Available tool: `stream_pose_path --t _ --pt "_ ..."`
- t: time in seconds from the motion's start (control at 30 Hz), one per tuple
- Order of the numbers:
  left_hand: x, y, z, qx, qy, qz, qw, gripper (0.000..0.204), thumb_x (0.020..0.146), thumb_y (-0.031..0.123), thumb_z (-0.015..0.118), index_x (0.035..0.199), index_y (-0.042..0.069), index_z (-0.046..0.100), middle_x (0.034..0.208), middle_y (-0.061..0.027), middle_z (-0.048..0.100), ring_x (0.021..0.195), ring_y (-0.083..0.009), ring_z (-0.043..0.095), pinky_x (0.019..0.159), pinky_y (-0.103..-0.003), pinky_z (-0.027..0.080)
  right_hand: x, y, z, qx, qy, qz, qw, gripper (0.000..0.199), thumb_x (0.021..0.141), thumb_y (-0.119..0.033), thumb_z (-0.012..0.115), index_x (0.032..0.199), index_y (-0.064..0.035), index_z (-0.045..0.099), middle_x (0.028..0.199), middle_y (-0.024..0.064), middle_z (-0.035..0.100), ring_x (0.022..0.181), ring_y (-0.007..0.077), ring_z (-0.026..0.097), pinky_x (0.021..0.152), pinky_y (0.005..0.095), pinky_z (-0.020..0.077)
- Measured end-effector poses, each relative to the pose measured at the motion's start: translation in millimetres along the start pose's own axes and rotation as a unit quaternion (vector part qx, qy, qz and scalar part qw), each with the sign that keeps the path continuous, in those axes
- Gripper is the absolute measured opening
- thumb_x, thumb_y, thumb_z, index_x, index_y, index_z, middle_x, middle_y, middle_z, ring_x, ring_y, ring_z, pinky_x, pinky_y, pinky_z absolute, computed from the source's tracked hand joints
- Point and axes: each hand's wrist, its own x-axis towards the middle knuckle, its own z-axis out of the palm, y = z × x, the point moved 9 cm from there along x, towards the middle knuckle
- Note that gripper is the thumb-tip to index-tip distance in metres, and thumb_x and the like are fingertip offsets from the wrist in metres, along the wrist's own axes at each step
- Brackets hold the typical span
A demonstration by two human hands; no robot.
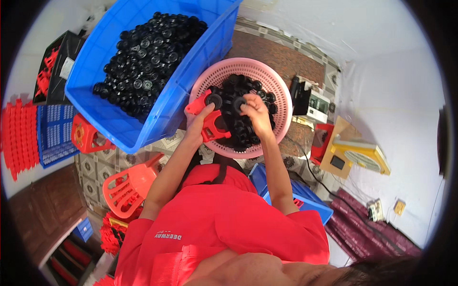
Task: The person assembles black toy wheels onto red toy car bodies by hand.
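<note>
My left hand (196, 125) is closed around a red plastic frame (210, 129) with cut-out openings, and a black wheel (215, 100) sits at its upper end by my thumb. To the right of it, my right hand (256, 113) pinches another small black wheel (239, 103) between thumb and fingers. Both hands are over a round pink perforated basket (282, 90). Inside the basket lies a heap of loose black wheels (245, 137). My left fingers are partly hidden under the red frame.
A large blue tub (164, 119) full of black wheels (143, 62) stands left of the basket. An orange-red chair (114, 190) and red stool (86, 136) are at the left. Blue crates (310, 202) lie at lower right, near a yellow-framed fan (365, 155) and a black cable (317, 176).
</note>
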Motion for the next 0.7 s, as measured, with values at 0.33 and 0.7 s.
stream_pose_path --t 0.33,0.7 --pt "14.8 -14.1 7.9 0.176 -0.069 0.004 0.982 0.069 0.079 0.005 0.076 0.133 0.003 0.034 0.118 -0.0107 0.058 0.099 -0.0196 0.065 0.083 -0.033 0.058 -79.5 -3.3 40.0 -0.187 -0.026 0.002 0.982 0.034 0.088 -0.005 0.066 0.121 -0.0019 0.059 0.103 0.0056 0.066 0.092 0.0104 0.062 0.08 0.0247 0.0512" --pt "-40.0 -11.8 14.5 0.271 -0.18 -0.028 0.945 0.084 0.069 0.006 0.081 0.134 0.007 0.028 0.122 -0.0119 0.054 0.109 -0.0221 0.059 0.093 -0.035 0.051 -101.4 28.6 56.4 0.111 0.017 0.074 0.991 0.073 0.083 -0.023 0.064 0.147 -0.0011 0.034 0.126 0.0098 0.054 0.103 0.0153 0.056 0.089 0.0283 0.046"
